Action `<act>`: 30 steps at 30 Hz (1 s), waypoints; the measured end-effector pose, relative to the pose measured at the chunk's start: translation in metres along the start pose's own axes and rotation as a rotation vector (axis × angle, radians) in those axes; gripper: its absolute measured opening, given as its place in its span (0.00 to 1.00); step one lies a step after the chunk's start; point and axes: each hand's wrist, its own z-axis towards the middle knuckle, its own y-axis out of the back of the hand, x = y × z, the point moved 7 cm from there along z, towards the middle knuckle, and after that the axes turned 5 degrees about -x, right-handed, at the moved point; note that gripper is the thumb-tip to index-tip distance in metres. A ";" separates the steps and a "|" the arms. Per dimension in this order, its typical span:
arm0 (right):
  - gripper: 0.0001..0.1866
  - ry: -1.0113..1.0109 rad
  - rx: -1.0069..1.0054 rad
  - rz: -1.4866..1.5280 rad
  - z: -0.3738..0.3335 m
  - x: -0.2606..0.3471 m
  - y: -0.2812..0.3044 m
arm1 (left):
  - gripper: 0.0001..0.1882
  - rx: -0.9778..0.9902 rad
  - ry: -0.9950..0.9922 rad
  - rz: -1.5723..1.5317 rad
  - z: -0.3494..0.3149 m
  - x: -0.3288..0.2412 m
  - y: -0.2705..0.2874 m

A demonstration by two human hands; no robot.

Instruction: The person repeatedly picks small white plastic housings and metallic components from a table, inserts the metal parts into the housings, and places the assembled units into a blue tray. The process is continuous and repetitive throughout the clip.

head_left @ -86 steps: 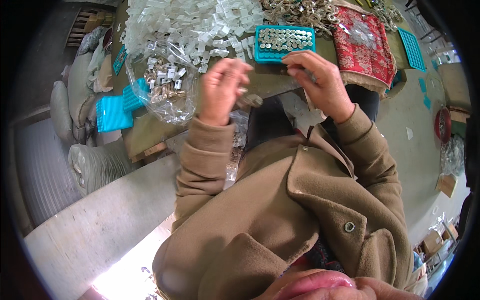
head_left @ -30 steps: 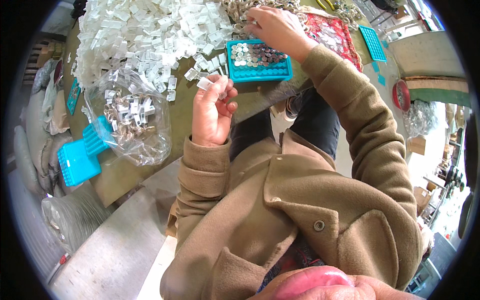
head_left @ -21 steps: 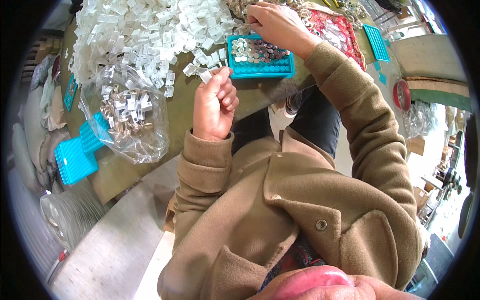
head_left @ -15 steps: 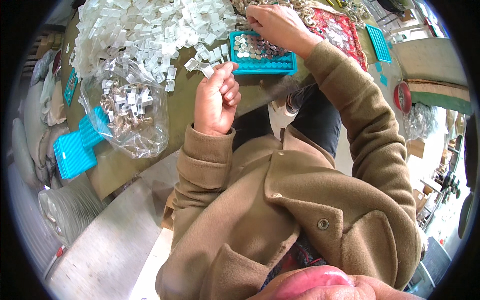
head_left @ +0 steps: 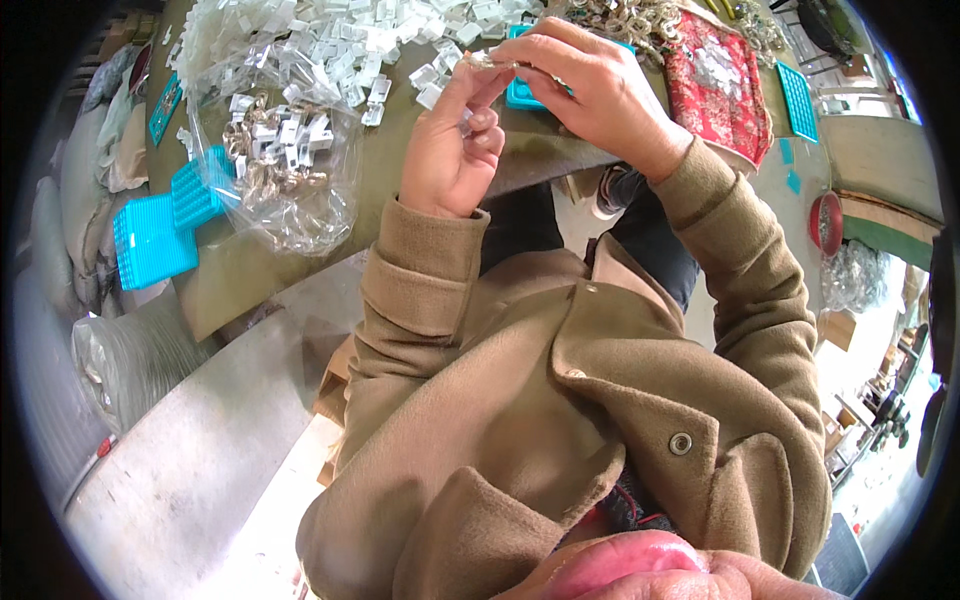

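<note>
My two hands meet over the near edge of the table. My left hand [head_left: 452, 160] is closed, thumb and forefinger pinched, with a small clear plastic box [head_left: 466, 120] mostly hidden by its fingers. My right hand [head_left: 605, 95] reaches in from the right and pinches a thin shiny strand [head_left: 505, 65] at the left fingertips. Its exact kind is too small to tell. Behind the right hand lies a blue tray [head_left: 520, 98], largely covered. Loose clear plastic boxes [head_left: 380, 30] are heaped beyond my left hand.
An open clear bag [head_left: 320, 225] with chains and white boxes lies at the left, beside stacked blue trays [head_left: 155, 245]. Tangled chains [head_left: 630, 25] and a red patterned cloth [head_left: 715, 90] lie to the right. Another blue tray [head_left: 796, 100] stands beyond the cloth.
My right hand has come from the chains behind the tray toward my left hand, now with a thin shiny strand. My left hand has risen slightly; its plastic box is now mostly covered.
</note>
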 end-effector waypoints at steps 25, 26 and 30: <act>0.12 -0.408 -0.127 0.706 -0.073 -0.008 0.018 | 0.11 0.340 0.270 -0.042 -0.038 0.054 -0.040; 0.13 -0.473 -0.132 0.804 -0.078 -0.013 0.016 | 0.11 0.328 0.268 -0.020 -0.038 0.056 -0.040; 0.11 -0.572 -0.145 0.916 -0.093 -0.026 0.010 | 0.09 0.232 0.205 0.065 -0.040 0.054 -0.037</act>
